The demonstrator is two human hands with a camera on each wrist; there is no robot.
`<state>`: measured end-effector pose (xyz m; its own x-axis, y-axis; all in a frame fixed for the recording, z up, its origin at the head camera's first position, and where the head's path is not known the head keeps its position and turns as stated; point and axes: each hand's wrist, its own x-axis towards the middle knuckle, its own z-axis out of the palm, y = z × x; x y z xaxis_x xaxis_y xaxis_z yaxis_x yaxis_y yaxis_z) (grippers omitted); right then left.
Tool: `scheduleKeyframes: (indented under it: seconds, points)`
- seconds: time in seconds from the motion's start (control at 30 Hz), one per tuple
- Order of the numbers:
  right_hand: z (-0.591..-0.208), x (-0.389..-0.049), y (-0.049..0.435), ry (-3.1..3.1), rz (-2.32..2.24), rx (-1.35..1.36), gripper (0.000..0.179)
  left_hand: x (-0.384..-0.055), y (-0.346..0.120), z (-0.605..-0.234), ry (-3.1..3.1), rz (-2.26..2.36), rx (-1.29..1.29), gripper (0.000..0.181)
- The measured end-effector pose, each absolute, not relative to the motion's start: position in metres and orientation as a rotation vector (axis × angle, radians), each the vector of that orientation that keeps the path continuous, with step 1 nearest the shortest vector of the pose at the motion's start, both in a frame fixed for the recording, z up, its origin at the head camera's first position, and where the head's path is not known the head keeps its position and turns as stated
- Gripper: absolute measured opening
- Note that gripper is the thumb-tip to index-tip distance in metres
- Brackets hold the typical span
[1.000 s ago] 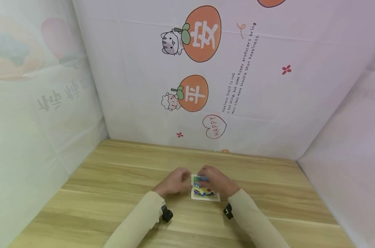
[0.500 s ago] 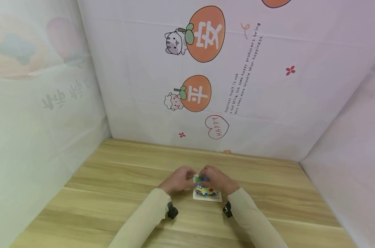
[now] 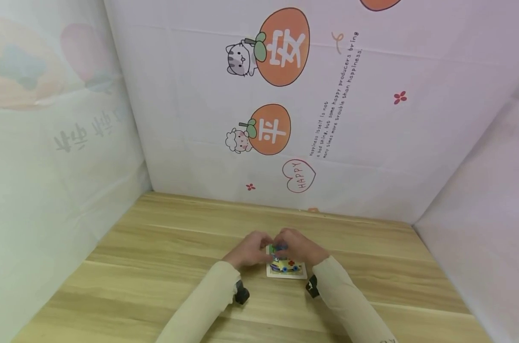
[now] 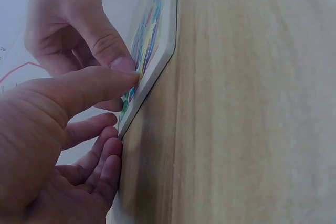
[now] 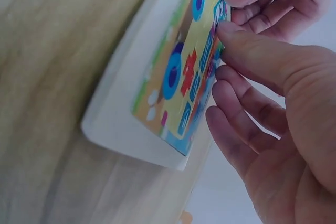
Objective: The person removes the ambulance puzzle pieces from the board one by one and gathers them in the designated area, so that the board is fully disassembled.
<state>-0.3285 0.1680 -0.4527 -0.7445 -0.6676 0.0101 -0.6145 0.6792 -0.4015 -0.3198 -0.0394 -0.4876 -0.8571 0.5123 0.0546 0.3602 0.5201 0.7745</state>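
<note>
A small flat board (image 3: 286, 275) with a white rim and a cartoon ambulance picture lies on the wooden table in front of the person. At its far left corner the left hand (image 3: 250, 249) bends round the edge; in the left wrist view its thumb meets the picture's side while its other fingers curl by the rim. From the right, the right hand (image 3: 300, 247) reaches over the board's far part. The right wrist view shows its thumb (image 5: 236, 38) on the picture (image 5: 184, 85) and its fingers at the far edge. Both thumbs are close together; the hands cover the picture's upper left.
Wood-grained tabletop (image 3: 156, 267) surrounds the board. A white printed sheet (image 3: 191, 119) hangs behind it, with more white sheeting (image 3: 71, 190) at the left and right. Small black devices (image 3: 242, 291) sit at both wrists under pale sleeves.
The left hand has shifted right, closing the gap to the right hand at the board's far left corner. The right hand has stayed nearly in place over the board.
</note>
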Motion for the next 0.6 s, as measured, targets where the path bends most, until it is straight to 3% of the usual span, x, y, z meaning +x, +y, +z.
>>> scheduleKeyframes:
  seconds: [0.6]
  points:
    - [-0.453, -0.343, 0.175, 2.627, -0.791, -0.913, 0.025, -0.325, -0.037, -0.488, 2.607, 1.200, 0.706, 0.048]
